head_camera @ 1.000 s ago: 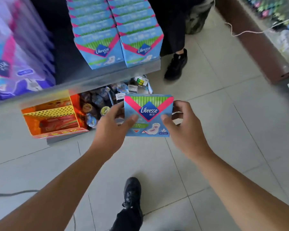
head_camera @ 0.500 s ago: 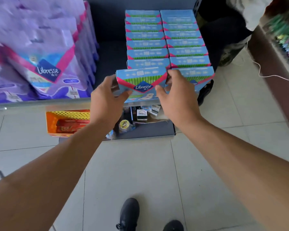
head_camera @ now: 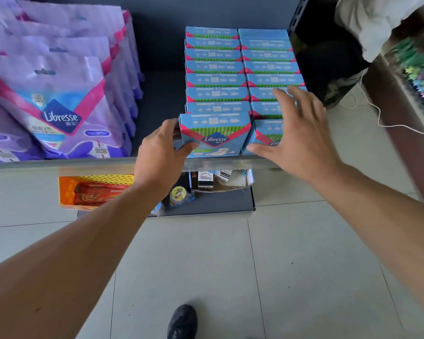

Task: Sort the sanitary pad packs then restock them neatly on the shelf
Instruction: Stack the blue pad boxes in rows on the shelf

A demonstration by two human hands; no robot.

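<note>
We hold the front blue Libresse pack (head_camera: 214, 135) at the shelf edge (head_camera: 83, 165), front of the L row, label out for facing. L hand (head_camera: 160, 155) grips its left side; R hand (head_camera: 296, 133), fingers spread, holds nothing, hovering over the R row (head_camera: 267, 67) w/ thumb by the front pack.

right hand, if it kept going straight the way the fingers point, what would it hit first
Probably the right-hand row of blue packs. The right hand is open, fingers spread and pointing toward the shelf back, directly above that row's front packs. Whether it already touches them is unclear, as depth is hard to read here.
</note>
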